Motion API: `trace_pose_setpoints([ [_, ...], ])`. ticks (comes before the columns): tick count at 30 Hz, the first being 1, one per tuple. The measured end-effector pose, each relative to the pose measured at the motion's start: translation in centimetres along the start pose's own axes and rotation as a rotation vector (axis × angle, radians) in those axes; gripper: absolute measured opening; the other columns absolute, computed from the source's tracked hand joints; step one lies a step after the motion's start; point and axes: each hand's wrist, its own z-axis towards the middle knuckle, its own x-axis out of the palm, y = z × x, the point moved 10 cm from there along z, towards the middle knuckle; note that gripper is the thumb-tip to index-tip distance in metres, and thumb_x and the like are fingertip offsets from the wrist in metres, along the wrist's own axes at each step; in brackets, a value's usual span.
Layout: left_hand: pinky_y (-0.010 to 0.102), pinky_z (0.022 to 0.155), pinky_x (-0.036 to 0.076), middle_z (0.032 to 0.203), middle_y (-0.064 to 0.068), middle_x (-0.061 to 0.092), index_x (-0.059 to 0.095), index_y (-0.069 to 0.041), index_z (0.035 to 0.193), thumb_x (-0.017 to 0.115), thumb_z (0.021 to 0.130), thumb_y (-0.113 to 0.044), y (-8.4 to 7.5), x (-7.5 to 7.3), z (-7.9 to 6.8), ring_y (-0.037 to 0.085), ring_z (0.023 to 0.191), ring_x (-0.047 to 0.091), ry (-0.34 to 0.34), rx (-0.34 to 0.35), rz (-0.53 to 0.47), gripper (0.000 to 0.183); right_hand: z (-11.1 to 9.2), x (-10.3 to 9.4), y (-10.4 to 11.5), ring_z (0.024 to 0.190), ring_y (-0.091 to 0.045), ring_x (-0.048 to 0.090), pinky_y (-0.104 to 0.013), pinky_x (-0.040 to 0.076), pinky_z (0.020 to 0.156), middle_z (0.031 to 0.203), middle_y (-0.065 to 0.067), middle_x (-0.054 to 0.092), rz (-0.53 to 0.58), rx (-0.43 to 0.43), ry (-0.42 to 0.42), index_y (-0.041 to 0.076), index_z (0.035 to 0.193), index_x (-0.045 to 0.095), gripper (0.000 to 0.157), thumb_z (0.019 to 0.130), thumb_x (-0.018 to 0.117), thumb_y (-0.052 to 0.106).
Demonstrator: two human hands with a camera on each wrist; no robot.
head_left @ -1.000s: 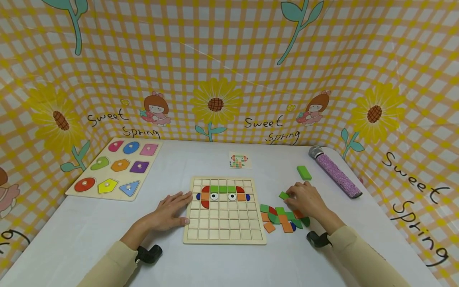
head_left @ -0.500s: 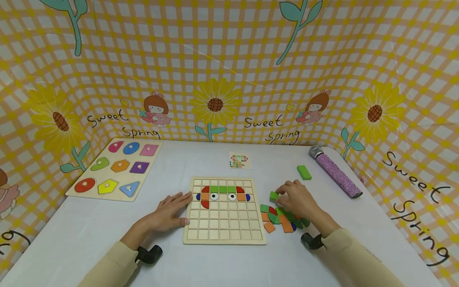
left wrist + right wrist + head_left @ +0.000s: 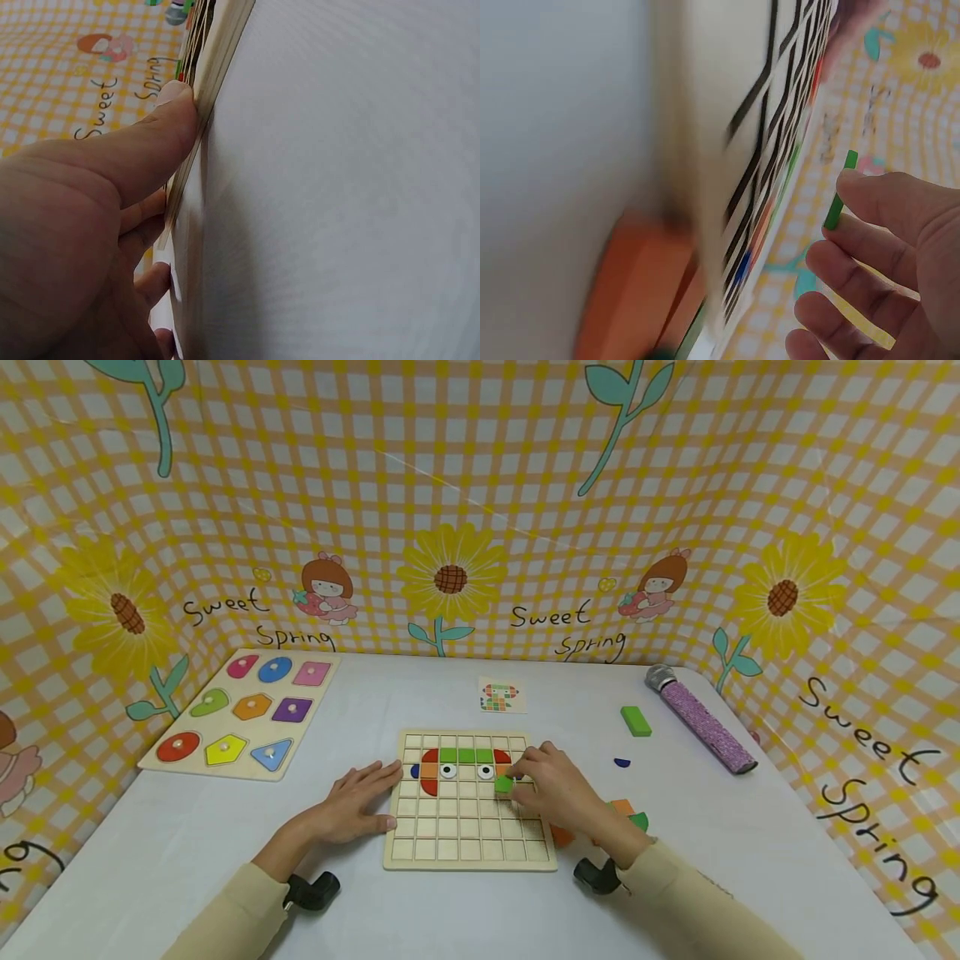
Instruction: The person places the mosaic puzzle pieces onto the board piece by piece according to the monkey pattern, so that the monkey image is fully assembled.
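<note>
My right hand (image 3: 558, 789) pinches a small green tile (image 3: 504, 785) between thumb and index finger over the right side of the wooden grid board (image 3: 465, 858). Edge-on, that tile shows thin and flat in the right wrist view, held just off the grid; the other fingers curl loosely. Against the board's left edge rests my left hand (image 3: 356, 806), fingers extended, thumb (image 3: 169, 124) touching the rim. Set in the grid are a row of green tiles (image 3: 467, 755), two white eye discs (image 3: 447, 771), red rounded pieces (image 3: 429, 787), orange squares and a blue half-round (image 3: 416, 772).
Loose orange (image 3: 622, 807) and green tiles lie right of the board, partly hidden by the right forearm. Beyond them are a blue half-round (image 3: 622, 762), a green block (image 3: 636, 721) and a glittery microphone (image 3: 705, 722). A picture card (image 3: 502, 695) and a knobbed shape puzzle (image 3: 243, 710) lie farther back.
My right hand has carried the green tile leftward from above the loose tiles to the board, uncovering a blue half-round on the table. The left hand stays put.
</note>
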Motion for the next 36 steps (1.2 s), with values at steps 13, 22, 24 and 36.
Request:
trace_pose_setpoints([
  [13,0.065,0.113,0.003,0.157,0.011,0.024,0.030,-0.007,0.148,0.065,0.088,-0.034,0.0,0.0,0.0,0.040,0.145,0.012,0.004,0.002,-0.011,0.074,2.7,2.1,5.5,0.077,-0.012,0.044,-0.023,0.037,0.066,0.091,0.002,0.068,-0.011,-0.122,0.012,0.015,0.095,0.075,0.021,0.076,0.076,0.023],
  [22,0.065,0.114,0.003,0.157,0.010,0.024,0.030,-0.008,0.148,0.065,0.088,-0.034,0.2,0.2,-0.1,0.039,0.145,0.012,0.009,-0.007,-0.016,0.074,4.0,3.3,5.8,0.076,-0.013,0.043,-0.022,0.034,0.063,0.096,0.001,0.068,0.014,-0.047,0.079,0.016,0.099,0.074,0.020,0.081,0.071,0.022],
  [24,0.065,0.114,0.003,0.157,0.010,0.024,0.030,-0.009,0.148,0.065,0.087,-0.034,0.2,0.3,-0.1,0.039,0.146,0.012,0.013,-0.011,-0.022,0.074,4.3,3.6,5.7,0.076,-0.013,0.044,-0.023,0.034,0.063,0.096,0.001,0.068,0.018,-0.041,0.087,0.016,0.099,0.074,0.020,0.081,0.071,0.022],
  [36,0.065,0.113,0.002,0.157,0.011,0.024,0.031,-0.008,0.148,0.065,0.087,-0.033,0.0,0.1,-0.2,0.039,0.145,0.012,0.011,0.000,-0.026,0.074,4.8,4.7,5.4,0.076,-0.014,0.044,-0.022,0.034,0.061,0.091,0.002,0.067,-0.016,-0.055,0.120,0.016,0.098,0.074,0.019,0.081,0.072,0.026],
])
